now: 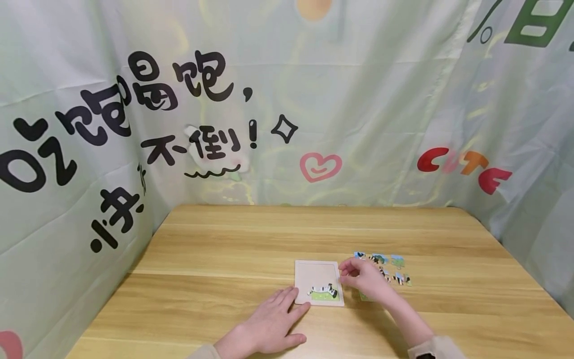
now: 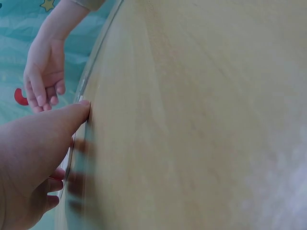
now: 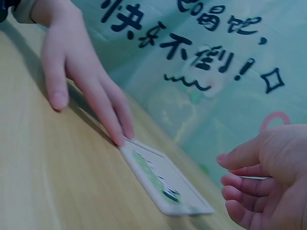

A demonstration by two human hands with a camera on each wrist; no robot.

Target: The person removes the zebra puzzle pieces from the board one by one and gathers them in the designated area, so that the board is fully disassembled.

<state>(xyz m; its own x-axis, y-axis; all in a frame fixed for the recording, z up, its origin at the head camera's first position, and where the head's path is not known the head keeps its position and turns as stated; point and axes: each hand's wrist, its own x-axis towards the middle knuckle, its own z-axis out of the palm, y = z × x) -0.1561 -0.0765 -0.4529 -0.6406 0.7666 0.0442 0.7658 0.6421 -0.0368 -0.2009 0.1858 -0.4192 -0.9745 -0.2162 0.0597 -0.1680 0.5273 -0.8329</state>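
A pale, square puzzle tray [image 1: 316, 273] lies flat on the table, with joined puzzle pieces [image 1: 326, 295] of a black-and-white animal on grass in its lower right corner. My left hand [image 1: 274, 321] rests at the tray's lower left corner, its fingers extended and fingertips touching the edge. My right hand [image 1: 368, 280] hovers beside the tray's right edge with fingers loosely bent. In the right wrist view nothing shows between that hand's thumb and fingers. Several loose puzzle pieces [image 1: 397, 260] lie beyond and right of the right hand, which partly covers some of them.
The wooden table [image 1: 215, 249] extends around the tray on all sides. Printed cloth [image 1: 372, 114] hangs behind the table and along its left and right sides, with black lettering and a pink heart on it.
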